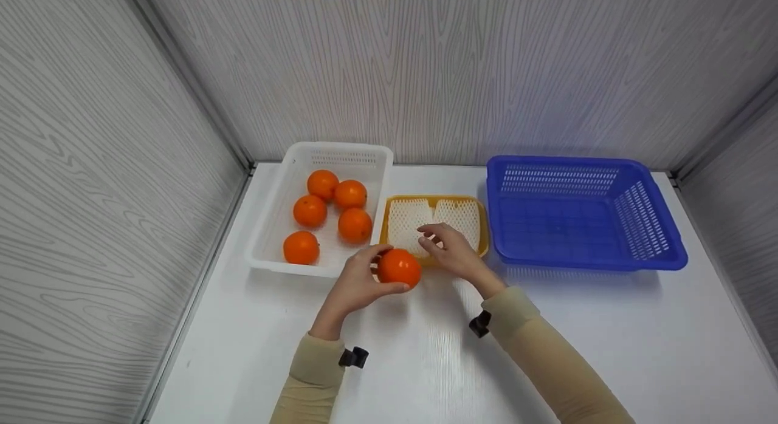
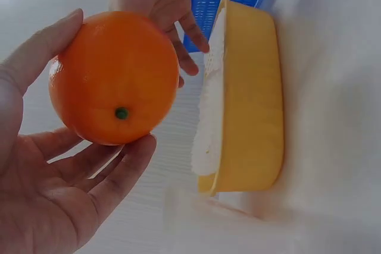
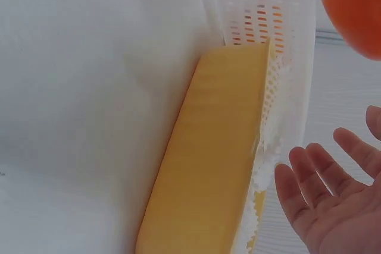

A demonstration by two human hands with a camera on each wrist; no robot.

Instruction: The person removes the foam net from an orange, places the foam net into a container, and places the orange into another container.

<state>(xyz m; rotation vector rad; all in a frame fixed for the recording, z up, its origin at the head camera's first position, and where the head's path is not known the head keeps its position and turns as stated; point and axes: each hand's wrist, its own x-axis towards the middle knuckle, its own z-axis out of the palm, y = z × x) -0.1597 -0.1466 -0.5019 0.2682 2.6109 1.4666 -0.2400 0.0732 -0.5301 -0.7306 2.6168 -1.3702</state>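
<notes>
An orange (image 1: 399, 268) is held in my left hand (image 1: 357, 279), thumb on one side and fingers on the other. In the left wrist view the same orange (image 2: 116, 78) shows a small green stem spot. My right hand (image 1: 451, 250) hovers over the near side of the yellow basket (image 1: 484, 229), its fingers loosely bent around nothing. White foam nets (image 1: 408, 220) lie side by side in that basket. The right wrist view shows the right hand (image 3: 336, 206) with spread fingers beside the yellow basket (image 3: 202, 159), apart from the orange.
To the left stands a white basket (image 1: 267, 229) with several oranges (image 1: 355, 225) in it. A blue basket (image 1: 586, 263) stands on the right, against the yellow one or close to it. Panelled walls (image 1: 389, 71) close off the back and sides of the white table (image 1: 243, 351).
</notes>
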